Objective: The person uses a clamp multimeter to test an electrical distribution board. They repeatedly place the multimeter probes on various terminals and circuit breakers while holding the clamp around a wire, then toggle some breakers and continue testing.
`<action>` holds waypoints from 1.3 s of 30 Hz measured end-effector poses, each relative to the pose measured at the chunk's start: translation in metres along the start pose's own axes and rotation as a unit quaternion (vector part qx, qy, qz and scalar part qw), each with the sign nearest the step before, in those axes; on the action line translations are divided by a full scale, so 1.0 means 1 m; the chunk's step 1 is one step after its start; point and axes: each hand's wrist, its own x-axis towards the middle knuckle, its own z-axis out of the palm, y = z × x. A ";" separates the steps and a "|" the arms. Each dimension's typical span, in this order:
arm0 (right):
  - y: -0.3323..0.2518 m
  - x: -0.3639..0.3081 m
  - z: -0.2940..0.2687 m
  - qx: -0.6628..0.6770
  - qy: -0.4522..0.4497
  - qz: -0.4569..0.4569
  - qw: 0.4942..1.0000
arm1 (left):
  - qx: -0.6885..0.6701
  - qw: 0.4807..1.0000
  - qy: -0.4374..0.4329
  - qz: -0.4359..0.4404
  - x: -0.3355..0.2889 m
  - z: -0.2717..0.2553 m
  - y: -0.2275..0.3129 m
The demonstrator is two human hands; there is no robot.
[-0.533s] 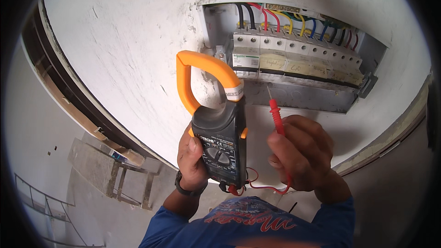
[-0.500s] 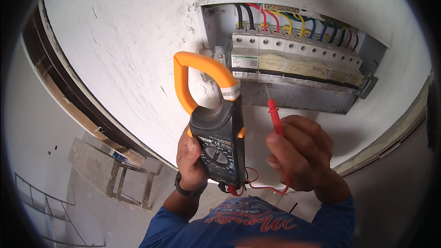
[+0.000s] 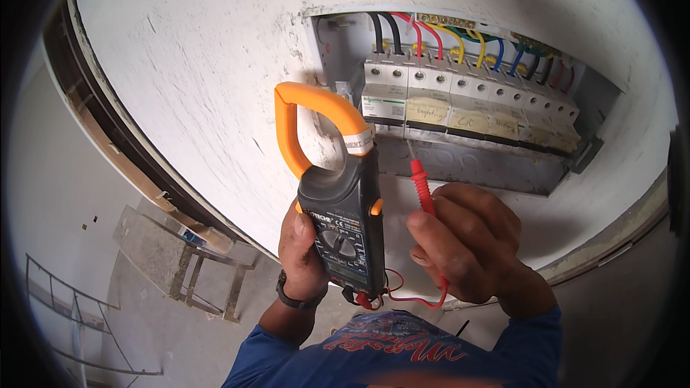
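Note:
My left hand (image 3: pixel 300 257) is closed round a black clamp meter (image 3: pixel 343 208), its orange jaw (image 3: pixel 287 129) pointing up in front of the wall. In my right hand (image 3: pixel 467 244) I grip a red test probe (image 3: pixel 422 185), its metal tip up at the lower edge of the breaker row; whether it touches anything I cannot tell. A red lead (image 3: pixel 424 304) runs from the probe to the meter's lower end. Behind them, a recessed distribution box (image 3: pixel 467 172) holds a row of white circuit breakers (image 3: pixel 431 93) with handwritten paper labels.
Black, red, yellow and blue wires (image 3: pixel 460 47) enter the breakers from above, under a brass terminal bar (image 3: pixel 445 21). White plastered wall (image 3: pixel 194 65) surrounds the box. A worn wooden bench (image 3: pixel 162 255) stands at lower left, near a metal frame (image 3: pixel 79 323).
My right hand and the red probe have shifted slightly left, and the probe tip now sits nearer the breakers. The view has tilted a little; the left hand still holds the meter.

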 end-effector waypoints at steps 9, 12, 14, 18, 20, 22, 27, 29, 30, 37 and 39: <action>0.020 0.028 0.011 -0.072 0.050 -0.026 0.996 | -0.079 0.996 -0.027 -0.040 -0.001 0.010 -0.001; 0.027 0.037 0.009 -0.076 0.028 -0.036 0.996 | -0.060 0.997 -0.049 -0.023 0.002 0.018 0.001; 0.030 0.042 0.009 -0.054 0.007 -0.037 0.998 | -0.066 0.995 -0.067 -0.013 0.004 0.023 0.004; 0.036 0.048 0.014 -0.052 0.009 -0.043 0.998 | -0.042 0.997 -0.057 -0.011 0.006 0.028 0.011; 0.039 0.051 0.020 -0.074 0.034 -0.050 0.995 | -0.045 0.997 -0.051 -0.021 0.005 0.028 0.012; 0.040 0.052 0.022 -0.083 0.041 -0.052 0.994 | -0.048 0.998 -0.042 -0.031 0.004 0.027 0.011; 0.041 0.056 0.021 -0.110 0.025 -0.058 0.992 | -0.067 0.995 -0.056 -0.051 0.006 0.021 0.008; 0.042 0.058 0.019 -0.109 0.018 -0.058 0.992 | -0.065 0.995 -0.062 -0.050 0.007 0.021 0.009; 0.042 0.059 0.018 -0.109 0.011 -0.058 0.992 | -0.048 0.996 -0.066 -0.042 0.007 0.022 0.010; 0.050 0.058 0.013 -0.085 -0.038 -0.087 0.992 | -0.098 0.981 -0.165 -0.015 0.012 0.024 0.024; 0.049 0.057 0.011 -0.073 -0.042 -0.087 0.993 | -0.155 0.970 -0.187 -0.023 0.016 0.023 0.026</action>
